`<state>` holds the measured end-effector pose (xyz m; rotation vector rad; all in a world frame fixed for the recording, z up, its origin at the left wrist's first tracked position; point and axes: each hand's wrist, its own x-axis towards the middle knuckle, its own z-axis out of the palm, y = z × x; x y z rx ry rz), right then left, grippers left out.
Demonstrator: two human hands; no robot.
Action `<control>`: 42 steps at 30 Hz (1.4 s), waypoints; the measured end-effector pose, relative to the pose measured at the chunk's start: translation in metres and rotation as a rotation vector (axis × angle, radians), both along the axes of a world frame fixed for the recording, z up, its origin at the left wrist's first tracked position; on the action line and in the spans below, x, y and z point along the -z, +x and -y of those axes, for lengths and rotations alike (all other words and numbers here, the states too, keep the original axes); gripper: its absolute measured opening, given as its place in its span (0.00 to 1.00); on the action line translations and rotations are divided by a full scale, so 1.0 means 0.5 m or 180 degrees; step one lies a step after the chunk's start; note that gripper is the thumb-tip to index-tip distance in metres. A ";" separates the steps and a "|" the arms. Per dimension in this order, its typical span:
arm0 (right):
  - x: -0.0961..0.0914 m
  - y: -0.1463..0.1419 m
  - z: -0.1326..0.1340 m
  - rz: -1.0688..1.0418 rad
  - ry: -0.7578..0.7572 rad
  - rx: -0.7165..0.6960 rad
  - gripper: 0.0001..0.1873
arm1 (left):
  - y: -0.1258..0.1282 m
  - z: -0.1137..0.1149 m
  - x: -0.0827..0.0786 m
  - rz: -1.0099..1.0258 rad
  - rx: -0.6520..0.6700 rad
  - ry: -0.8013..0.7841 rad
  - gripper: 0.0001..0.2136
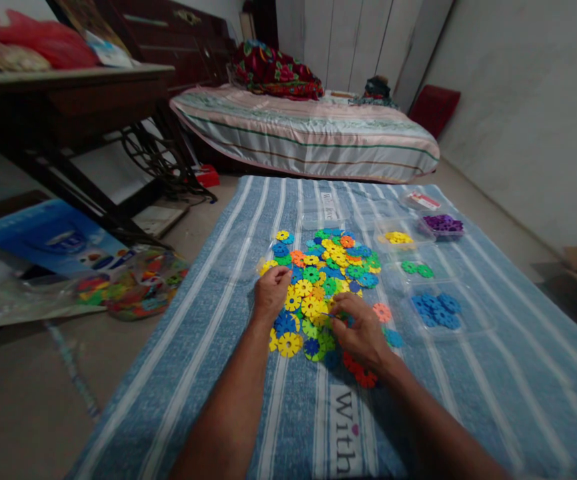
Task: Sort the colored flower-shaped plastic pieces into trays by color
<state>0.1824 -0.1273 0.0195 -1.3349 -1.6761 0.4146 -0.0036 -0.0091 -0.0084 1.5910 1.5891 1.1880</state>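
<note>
A: So what are the hands up to on this tabletop?

B: Both are at the mixed pile of flat, notched plastic discs [311, 306], mid-tabletop on a blue-and-white striped cloth [193, 347]. Left hand [271, 293] is at the pile's left side, thumb and fingers together, can't tell if a disc is pinched in there. Right hand [361, 330] has its fingers curled low over the side toward the right edge. Can't tell if they're clamped on anything either.

A: Tips for picking through that?

B: Imo go for loose ones first, like the single orange-pink disc [381, 312] just beside the right hand. Pinch by the rim so the notches don't snag a neighbour, and nudge overlapped ones apart rather than tugging. Also watch that right wrist, it could drag the orange-red discs [367, 378] under it.

A: And the stuff along the right edge?

B: Clear plastic containers: purple pieces [443, 225] toward the far right corner, yellow discs [399, 237] left of those, then green discs [423, 271], then blue discs [435, 310] closest to the near edge.
</note>
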 end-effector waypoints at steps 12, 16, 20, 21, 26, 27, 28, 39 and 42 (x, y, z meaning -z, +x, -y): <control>-0.066 0.222 0.023 0.0777 0.1001 0.1612 0.06 | 0.000 0.001 0.001 0.0008 0.0005 0.0049 0.11; -0.065 0.295 0.056 0.1742 0.1107 0.2193 0.09 | 0.002 -0.001 0.001 0.0028 0.0004 0.0049 0.11; -0.040 0.253 0.063 0.1739 0.1061 0.1851 0.06 | 0.002 -0.003 0.000 0.0001 -0.0032 0.0023 0.10; -0.032 0.228 0.059 0.1655 0.1060 0.1632 0.06 | 0.002 -0.003 0.000 -0.0008 -0.0039 0.0021 0.10; 0.003 0.116 0.017 0.1903 0.0642 0.0544 0.10 | 0.000 -0.002 0.000 0.0009 -0.0035 0.0015 0.11; 0.007 0.104 0.008 0.2073 0.0460 0.0430 0.11 | -0.001 -0.002 -0.001 0.0018 -0.0036 0.0007 0.12; 0.008 0.097 -0.001 0.2251 0.0271 0.0336 0.13 | -0.001 -0.002 -0.001 0.0025 -0.0038 0.0000 0.12; -0.003 0.109 -0.047 0.2790 -0.0276 -0.0370 0.10 | -0.003 -0.003 0.001 -0.0032 -0.0038 -0.0009 0.12; 0.019 0.116 -0.048 0.2721 -0.0025 -0.0365 0.10 | -0.003 -0.003 0.003 -0.0050 -0.0047 -0.0001 0.12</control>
